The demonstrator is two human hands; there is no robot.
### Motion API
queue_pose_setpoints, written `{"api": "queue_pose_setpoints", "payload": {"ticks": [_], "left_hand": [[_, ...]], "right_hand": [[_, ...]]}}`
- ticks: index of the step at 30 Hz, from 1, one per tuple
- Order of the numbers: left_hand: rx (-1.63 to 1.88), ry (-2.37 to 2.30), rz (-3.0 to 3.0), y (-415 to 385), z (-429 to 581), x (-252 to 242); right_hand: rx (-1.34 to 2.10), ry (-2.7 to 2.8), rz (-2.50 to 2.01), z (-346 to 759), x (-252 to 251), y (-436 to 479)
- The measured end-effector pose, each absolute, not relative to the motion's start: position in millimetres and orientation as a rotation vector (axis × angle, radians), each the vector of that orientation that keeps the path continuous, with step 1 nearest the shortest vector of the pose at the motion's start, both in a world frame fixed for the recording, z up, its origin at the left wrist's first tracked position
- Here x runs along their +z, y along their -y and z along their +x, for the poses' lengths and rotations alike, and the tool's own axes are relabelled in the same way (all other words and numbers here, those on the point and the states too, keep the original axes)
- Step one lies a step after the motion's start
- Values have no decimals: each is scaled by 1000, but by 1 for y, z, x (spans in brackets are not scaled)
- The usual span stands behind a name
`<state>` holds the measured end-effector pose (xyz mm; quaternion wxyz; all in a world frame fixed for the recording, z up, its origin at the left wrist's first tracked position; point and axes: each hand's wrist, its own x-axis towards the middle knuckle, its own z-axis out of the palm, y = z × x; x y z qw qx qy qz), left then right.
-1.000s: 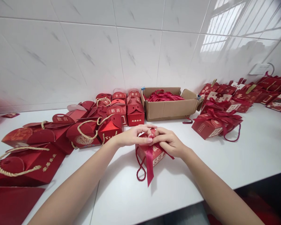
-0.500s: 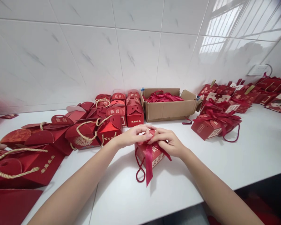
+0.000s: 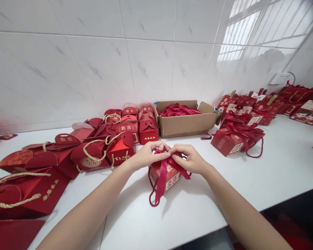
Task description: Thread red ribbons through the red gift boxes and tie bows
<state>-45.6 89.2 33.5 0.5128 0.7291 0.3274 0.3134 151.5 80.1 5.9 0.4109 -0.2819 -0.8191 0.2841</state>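
Note:
A small red gift box (image 3: 169, 176) stands on the white counter (image 3: 276, 173) in front of me, with a red cord handle hanging off its near side. A red ribbon (image 3: 163, 173) is wrapped over its top, its tails trailing down the front. My left hand (image 3: 148, 155) pinches the ribbon at the top of the box from the left. My right hand (image 3: 189, 158) pinches it from the right, fingertips almost meeting the left hand's.
Several red gift boxes with gold rope handles (image 3: 99, 149) crowd the counter's left side. A cardboard box of red ribbons (image 3: 185, 119) sits by the tiled wall. Ribbon-tied boxes (image 3: 236, 139) lie at right, more behind them. The counter's front edge runs close below my arms.
Both hands have shifted slightly on the ribbon at the box top, and the ribbon loops and tails now spread wider. The view has tilted a little. The box stays in place.

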Motion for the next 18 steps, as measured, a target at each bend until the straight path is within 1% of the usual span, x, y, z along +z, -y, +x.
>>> {"api": "queue_pose_setpoints", "payload": {"ticks": [6,12,18], "left_hand": [[790,-803,1728,-91,-45,27],[847,-811,1773,-91,-43,25],[853,-791,1809,-89,-43,20]], "right_hand": [[943,2021,-739,156,8,-82],[1219,1875,-660,159,3,-86],[1366,1819,-639,161,4,-87]]}}
